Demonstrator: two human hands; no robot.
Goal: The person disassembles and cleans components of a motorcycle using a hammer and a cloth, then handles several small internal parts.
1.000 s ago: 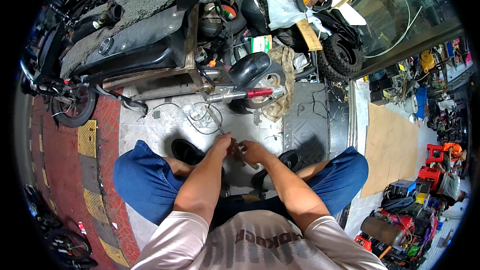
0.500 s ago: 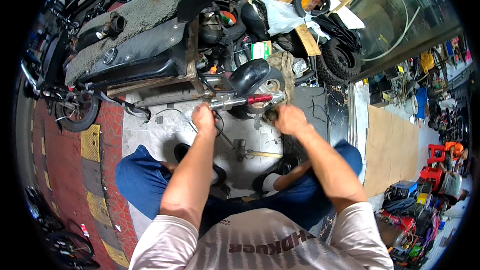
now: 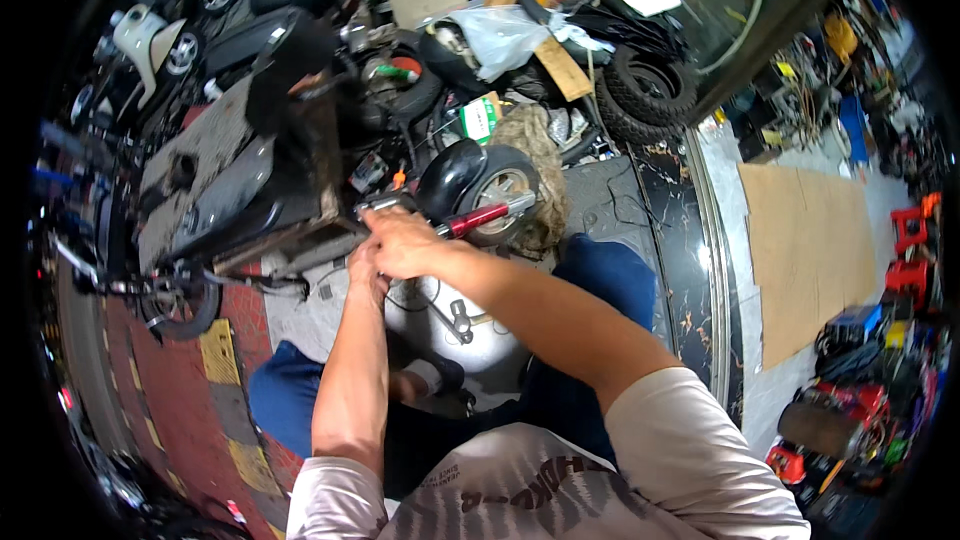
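A red-and-silver tube (image 3: 482, 218) slants beside a small wheel (image 3: 503, 197) with a black fender (image 3: 449, 177). My left hand (image 3: 368, 266) is closed around the tube's near-left end, its fingers partly covered by the other hand. Across it from the right comes my right hand (image 3: 405, 243), fingers bent over the same end; what they grip is hidden. Crumpled against the wheel's right side lies a dirty brown rag (image 3: 533, 165), apart from both hands. A hammer (image 3: 460, 322) rests on the floor below the tube, with a thin black cable near it.
A worn wooden-framed bench (image 3: 325, 155) bearing a black scooter part stands at left. Behind the wheel are piled tyres (image 3: 645, 95), a plastic bag (image 3: 500, 40), planks and loose parts. Cardboard (image 3: 805, 255) lies on the floor at right, near red stools (image 3: 908, 280).
My right hand has left the rag by the wheel and crossed leftward to my left hand at the tube's end. The view has turned and shifted.
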